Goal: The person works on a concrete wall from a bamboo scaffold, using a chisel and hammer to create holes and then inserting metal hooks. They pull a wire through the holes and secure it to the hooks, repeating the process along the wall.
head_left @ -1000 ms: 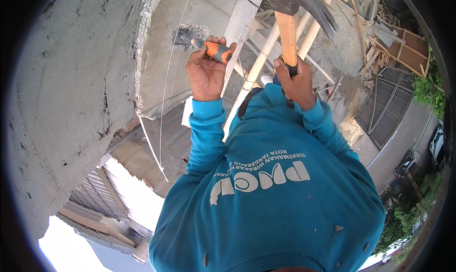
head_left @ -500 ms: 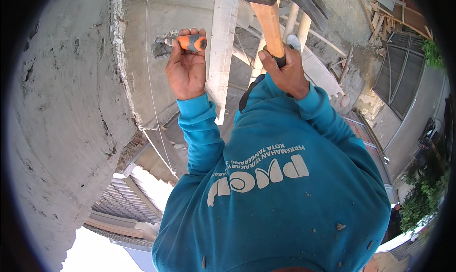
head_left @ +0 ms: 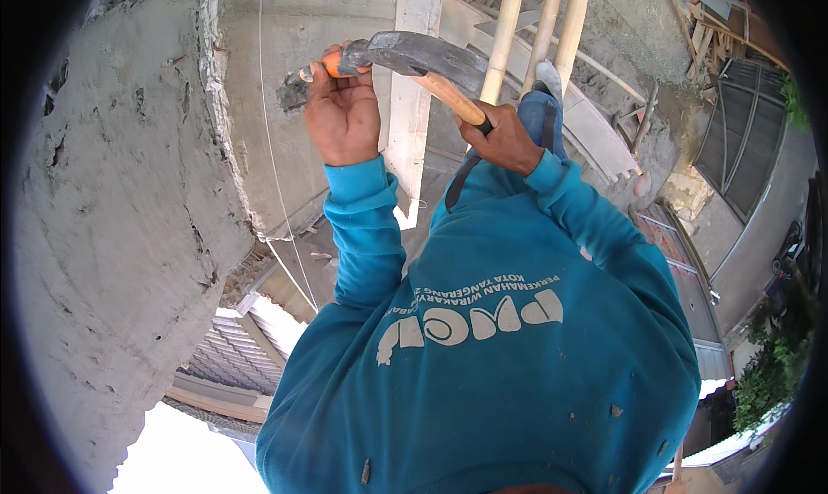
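Observation:
My left hand [head_left: 347, 119] grips a screwdriver-like tool [head_left: 332, 62] with an orange-and-grey handle. The tool lies level, pointing left to a rough chipped hole [head_left: 293, 91] in the grey cement wall; whether its tip touches is hard to see. In my right hand [head_left: 504, 138] is a claw hammer [head_left: 448, 94] with a wooden handle, dark at the lower end. Its dark metal head spans toward my left hand, and the striking face is at the butt of the tool's handle, touching or nearly so.
A taut string [head_left: 274, 149] runs down the wall. Beside my left wrist hangs a pale plank [head_left: 410, 132]. Bamboo poles [head_left: 541, 41] stand beyond my right hand, near my shoe [head_left: 547, 73]. A rough concrete face [head_left: 129, 201] fills the left side.
The hammer has swung down and left, from above my right hand to the butt of the tool. My right hand has moved slightly left and down; my left hand keeps its hold.

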The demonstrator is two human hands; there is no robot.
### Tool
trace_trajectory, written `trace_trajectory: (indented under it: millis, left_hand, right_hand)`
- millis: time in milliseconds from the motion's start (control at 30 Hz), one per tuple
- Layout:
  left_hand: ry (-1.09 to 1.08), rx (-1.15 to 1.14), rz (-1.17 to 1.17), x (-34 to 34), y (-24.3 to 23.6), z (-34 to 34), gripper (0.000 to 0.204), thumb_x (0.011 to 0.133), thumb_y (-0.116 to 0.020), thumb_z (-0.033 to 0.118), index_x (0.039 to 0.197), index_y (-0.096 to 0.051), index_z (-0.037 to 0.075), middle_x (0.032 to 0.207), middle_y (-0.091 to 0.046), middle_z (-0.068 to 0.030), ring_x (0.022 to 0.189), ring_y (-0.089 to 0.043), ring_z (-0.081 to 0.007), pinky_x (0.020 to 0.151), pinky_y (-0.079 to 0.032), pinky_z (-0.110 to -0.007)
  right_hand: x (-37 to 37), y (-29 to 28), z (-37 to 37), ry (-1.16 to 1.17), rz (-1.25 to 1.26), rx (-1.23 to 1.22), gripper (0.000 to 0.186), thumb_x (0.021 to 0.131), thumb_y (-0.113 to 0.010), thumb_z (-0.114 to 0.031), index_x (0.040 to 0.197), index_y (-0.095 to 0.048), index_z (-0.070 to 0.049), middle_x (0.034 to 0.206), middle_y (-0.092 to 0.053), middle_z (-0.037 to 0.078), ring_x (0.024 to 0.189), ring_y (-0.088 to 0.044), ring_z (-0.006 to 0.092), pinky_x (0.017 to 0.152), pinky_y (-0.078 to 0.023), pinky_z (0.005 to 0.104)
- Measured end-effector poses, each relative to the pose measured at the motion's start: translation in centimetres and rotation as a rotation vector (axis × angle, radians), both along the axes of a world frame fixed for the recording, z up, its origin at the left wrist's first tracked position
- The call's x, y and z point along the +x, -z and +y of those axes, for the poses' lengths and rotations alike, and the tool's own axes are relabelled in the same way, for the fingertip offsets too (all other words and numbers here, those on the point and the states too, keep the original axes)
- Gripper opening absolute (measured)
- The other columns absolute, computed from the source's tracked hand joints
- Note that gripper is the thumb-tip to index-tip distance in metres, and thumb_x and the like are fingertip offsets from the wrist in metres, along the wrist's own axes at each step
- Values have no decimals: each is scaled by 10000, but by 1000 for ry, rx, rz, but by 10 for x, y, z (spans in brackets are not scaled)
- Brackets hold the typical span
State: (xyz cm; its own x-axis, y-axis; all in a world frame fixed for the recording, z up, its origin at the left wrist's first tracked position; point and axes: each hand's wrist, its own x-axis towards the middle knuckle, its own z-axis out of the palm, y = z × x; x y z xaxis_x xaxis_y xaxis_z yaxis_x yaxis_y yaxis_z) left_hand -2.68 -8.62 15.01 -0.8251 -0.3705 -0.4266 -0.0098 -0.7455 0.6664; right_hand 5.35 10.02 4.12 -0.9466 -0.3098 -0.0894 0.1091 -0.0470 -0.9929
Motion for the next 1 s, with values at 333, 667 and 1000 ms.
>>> trace_trajectory:
  millis: [333,667,1000]
  left_hand:
    - [-14,-15,26,-1,-3,5,334,996,-469,185,1160,-470,-106,1121,-551,-216,1088,-560,-331,1039,-457,-484]
    - [-14,-117,-73,13,10,6,306,994,-481,193,1143,-471,-74,1108,-542,-189,1067,-561,-307,1029,-464,-485]
    - [5,-81,-7,10,7,12,265,1002,-457,174,1135,-494,-53,1130,-542,-173,1095,-550,-293,1041,-450,-481]
  right_hand:
    - [3,6,-23,127,-37,-248,285,916,-595,-227,746,-575,1,532,-491,20,484,-428,94,445,-333,308]
    - [-8,-45,-7,346,-15,-917,187,920,-575,-84,763,-478,-57,611,-493,2,553,-442,68,476,-360,249]
    - [2,-26,-6,325,-10,-593,186,886,-609,-106,731,-536,-33,592,-521,10,534,-469,69,466,-377,263]
